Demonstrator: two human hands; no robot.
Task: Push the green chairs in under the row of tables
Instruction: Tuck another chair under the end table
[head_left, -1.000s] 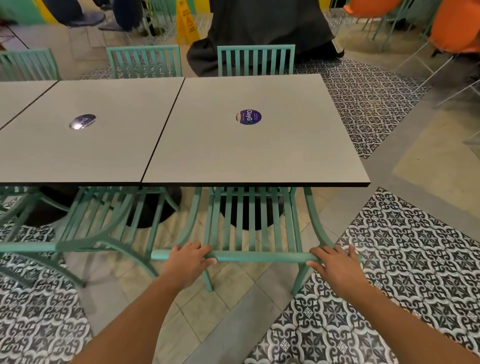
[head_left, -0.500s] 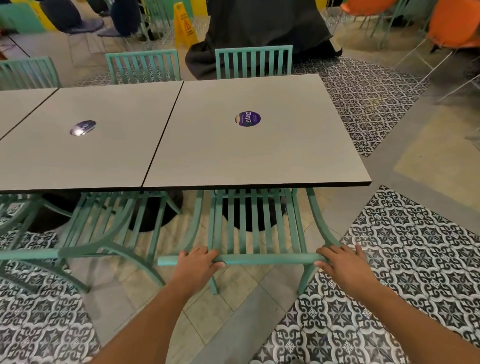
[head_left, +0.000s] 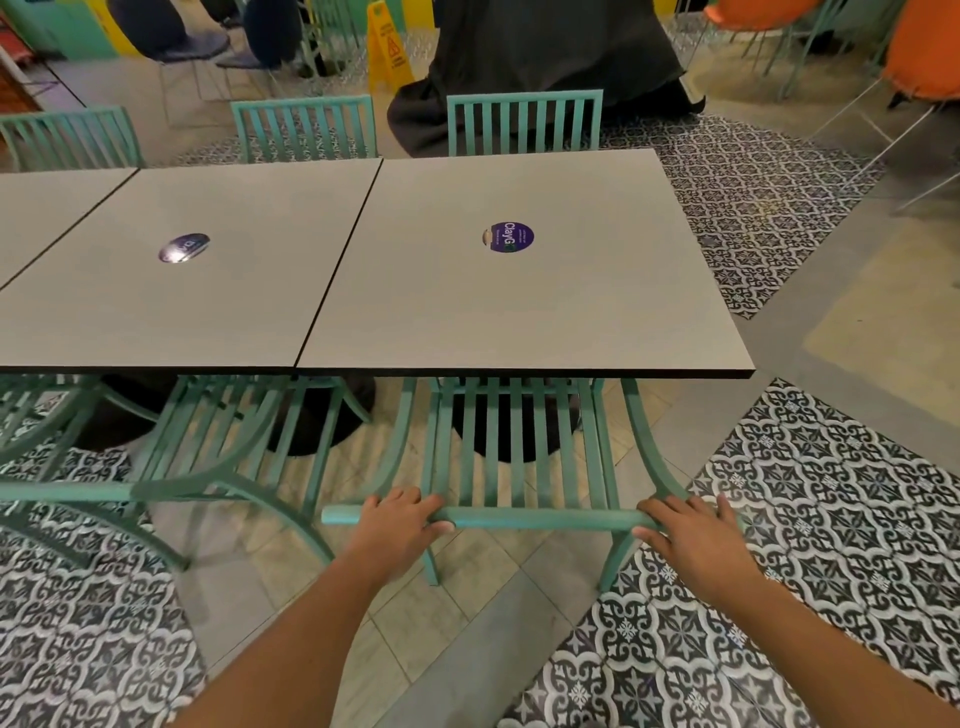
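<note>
Both hands grip the top rail of a green slatted metal chair (head_left: 519, 452): the left hand (head_left: 400, 525) near its left end, the right hand (head_left: 691, 535) at its right. The chair's seat sits tucked beneath the grey square worktop (head_left: 519, 312).

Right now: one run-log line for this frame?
phase: pushing chair in | left hand: grips top rail | right hand: grips top rail | green chair: seat under table

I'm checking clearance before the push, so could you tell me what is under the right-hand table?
Under the right-hand table show the green chair's slatted back and a dark pedestal base behind the slats. The chair's seat and front legs are covered by the tabletop.
</note>
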